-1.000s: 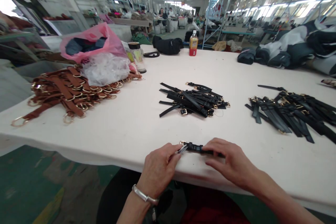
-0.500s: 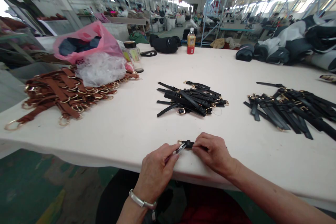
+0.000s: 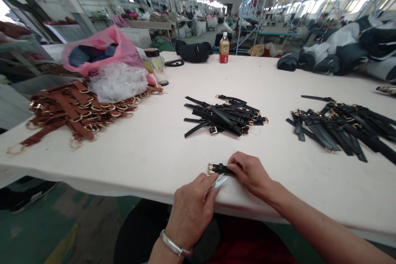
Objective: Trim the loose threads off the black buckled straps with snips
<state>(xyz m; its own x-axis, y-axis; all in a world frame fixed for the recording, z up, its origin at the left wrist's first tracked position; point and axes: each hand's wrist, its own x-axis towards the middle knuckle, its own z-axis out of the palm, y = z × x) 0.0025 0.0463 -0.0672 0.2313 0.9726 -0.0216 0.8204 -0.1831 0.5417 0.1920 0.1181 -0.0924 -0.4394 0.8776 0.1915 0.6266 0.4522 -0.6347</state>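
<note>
My left hand (image 3: pixel 194 202), with a silver bangle at its wrist, is closed around thread snips (image 3: pixel 220 182). Their pale blades stick out past the thumb, pointing right, just below a black buckle strap (image 3: pixel 220 168). The strap lies at the near edge of the table, its gold buckle (image 3: pixel 211 168) at the left end. My right hand (image 3: pixel 249 173) pinches this strap right of the buckle, and the fingers hide the rest of it. Beyond the hands lies a pile of similar black straps (image 3: pixel 219 117).
Another heap of black straps (image 3: pixel 346 126) lies at right, brown straps with gold rings (image 3: pixel 71 105) at left. A pink bag (image 3: pixel 130 47), a jar (image 3: pixel 156 66), a drink bottle (image 3: pixel 224 48) and dark rolled bundles (image 3: pixel 328 62) stand farther back. A shoe (image 3: pixel 34 196) shows on the floor.
My left hand and the snips have shifted right and slightly down, away from the buckle, which now shows more fully. My right hand stays on the strap. A shoe has appeared at lower left.
</note>
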